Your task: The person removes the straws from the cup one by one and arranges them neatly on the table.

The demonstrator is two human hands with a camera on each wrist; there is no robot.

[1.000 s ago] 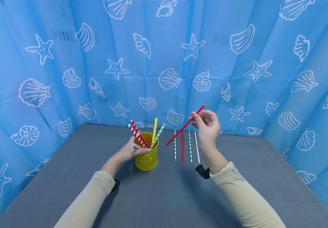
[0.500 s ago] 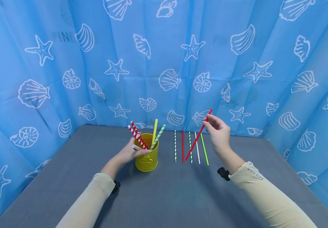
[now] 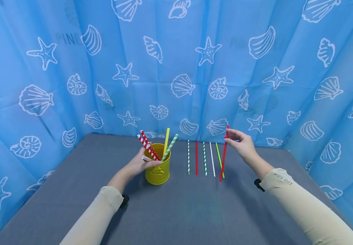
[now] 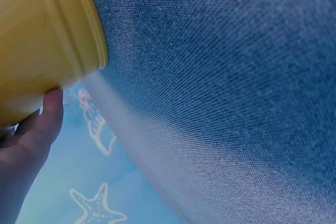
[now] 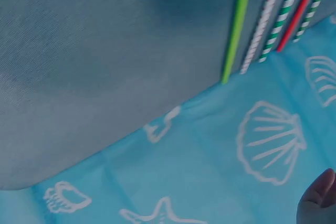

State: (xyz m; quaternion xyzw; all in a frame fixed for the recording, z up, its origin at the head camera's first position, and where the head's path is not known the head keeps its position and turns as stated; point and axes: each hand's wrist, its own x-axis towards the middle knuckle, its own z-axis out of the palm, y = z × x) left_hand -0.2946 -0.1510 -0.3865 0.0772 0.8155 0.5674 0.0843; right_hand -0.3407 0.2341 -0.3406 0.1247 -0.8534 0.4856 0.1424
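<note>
My left hand [image 3: 138,164] grips the yellow bucket [image 3: 157,175] at its left side, thumb along the front rim. Several straws lean inside: red patterned straws [image 3: 147,146], a yellow straw [image 3: 166,137] and a green-striped straw [image 3: 170,147]. My right hand [image 3: 242,143] pinches a plain red straw [image 3: 224,154] near its top, between thumb and fingers. In the head view its lower end overlaps the lime green straw [image 3: 218,154], rightmost of the row on the table. In the right wrist view only part of my right hand [image 5: 317,203] shows.
Left of the lime straw lie a white patterned straw [image 3: 212,160], a green-striped straw [image 3: 205,160], a red straw [image 3: 196,158] and another green-striped straw [image 3: 188,158]. The grey table [image 3: 176,211] ends at a blue shell-print curtain [image 3: 176,68].
My right hand has moved right and down with the red straw, which has turned from a slant to nearly upright in view. The lime straw has come into sight. The left hand holds still.
</note>
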